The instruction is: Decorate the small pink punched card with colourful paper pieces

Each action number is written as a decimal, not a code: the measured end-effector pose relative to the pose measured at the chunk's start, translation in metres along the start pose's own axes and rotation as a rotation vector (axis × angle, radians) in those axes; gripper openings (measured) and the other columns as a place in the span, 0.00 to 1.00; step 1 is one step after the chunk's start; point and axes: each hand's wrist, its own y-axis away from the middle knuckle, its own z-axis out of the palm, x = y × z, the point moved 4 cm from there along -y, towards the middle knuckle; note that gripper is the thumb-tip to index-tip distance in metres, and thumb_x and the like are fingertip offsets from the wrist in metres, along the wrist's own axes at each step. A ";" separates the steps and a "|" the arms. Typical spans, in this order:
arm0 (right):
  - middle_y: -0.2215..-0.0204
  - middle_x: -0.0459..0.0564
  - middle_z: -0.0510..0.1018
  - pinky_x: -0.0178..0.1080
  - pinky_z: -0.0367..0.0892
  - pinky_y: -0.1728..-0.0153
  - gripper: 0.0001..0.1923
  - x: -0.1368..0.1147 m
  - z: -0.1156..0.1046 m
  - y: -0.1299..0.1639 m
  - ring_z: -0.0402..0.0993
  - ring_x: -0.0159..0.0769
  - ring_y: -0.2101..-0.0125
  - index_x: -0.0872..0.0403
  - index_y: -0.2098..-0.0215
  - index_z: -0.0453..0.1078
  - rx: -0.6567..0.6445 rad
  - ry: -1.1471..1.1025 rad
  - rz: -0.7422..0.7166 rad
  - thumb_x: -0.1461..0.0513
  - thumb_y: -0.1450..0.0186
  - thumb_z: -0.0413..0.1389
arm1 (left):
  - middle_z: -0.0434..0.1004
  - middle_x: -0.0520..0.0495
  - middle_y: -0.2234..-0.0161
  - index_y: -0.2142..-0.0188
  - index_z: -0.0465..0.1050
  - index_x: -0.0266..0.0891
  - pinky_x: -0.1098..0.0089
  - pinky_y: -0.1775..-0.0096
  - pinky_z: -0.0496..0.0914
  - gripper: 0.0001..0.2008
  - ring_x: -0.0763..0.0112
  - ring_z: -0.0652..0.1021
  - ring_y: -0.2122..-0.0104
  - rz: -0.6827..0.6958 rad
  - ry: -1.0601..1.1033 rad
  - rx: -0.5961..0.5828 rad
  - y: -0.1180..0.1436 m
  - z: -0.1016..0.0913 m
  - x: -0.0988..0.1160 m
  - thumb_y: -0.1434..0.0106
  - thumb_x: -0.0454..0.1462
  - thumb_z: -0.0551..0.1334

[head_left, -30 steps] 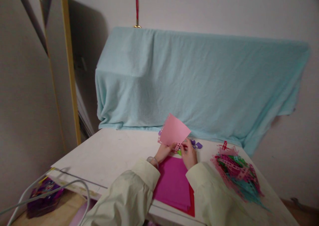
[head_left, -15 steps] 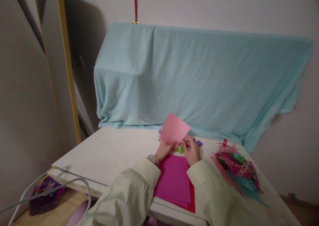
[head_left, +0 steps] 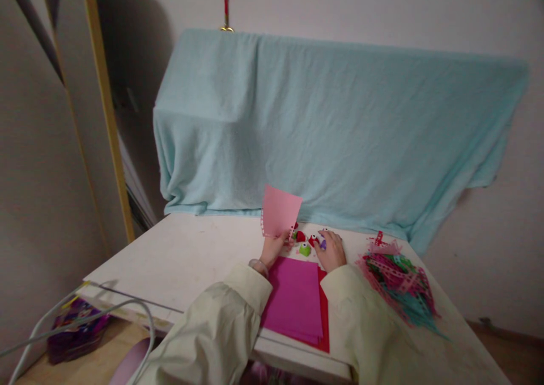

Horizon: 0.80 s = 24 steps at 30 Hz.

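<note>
My left hand (head_left: 272, 249) pinches the pink card (head_left: 279, 210) upright above the bench (head_left: 187, 260). My right hand (head_left: 332, 252) closes on a purple punch (head_left: 322, 242); other punches (head_left: 304, 249) lie between. Bare bench left; scrap strips (head_left: 399, 286) right.

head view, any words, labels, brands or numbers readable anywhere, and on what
None can be read. The pink sheet held up by the left hand is blank apart from punched holes along its edge. The magenta paper, the blue cloth and the white table carry no print.
</note>
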 end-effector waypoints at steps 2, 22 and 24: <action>0.62 0.57 0.73 0.47 0.61 0.54 0.15 -0.002 0.003 0.001 0.65 0.46 0.58 0.57 0.57 0.69 -0.021 0.023 -0.031 0.61 0.42 0.55 | 0.75 0.46 0.75 0.66 0.70 0.33 0.69 0.73 0.70 0.19 0.68 0.75 0.77 0.023 0.005 0.035 0.002 -0.001 0.006 0.50 0.47 0.66; 0.63 0.57 0.73 0.47 0.61 0.55 0.13 0.002 0.011 0.004 0.66 0.46 0.58 0.56 0.58 0.70 -0.080 0.033 -0.067 0.63 0.41 0.54 | 0.76 0.45 0.67 0.63 0.72 0.37 0.67 0.67 0.73 0.15 0.64 0.76 0.66 0.192 -0.108 0.229 -0.008 -0.026 0.008 0.44 0.46 0.61; 0.63 0.57 0.73 0.47 0.61 0.55 0.12 -0.001 0.008 0.004 0.66 0.47 0.59 0.56 0.58 0.70 -0.072 0.030 -0.057 0.62 0.41 0.54 | 0.75 0.45 0.68 0.63 0.71 0.37 0.68 0.68 0.73 0.16 0.66 0.76 0.68 0.213 -0.104 0.207 -0.007 -0.023 0.009 0.43 0.47 0.60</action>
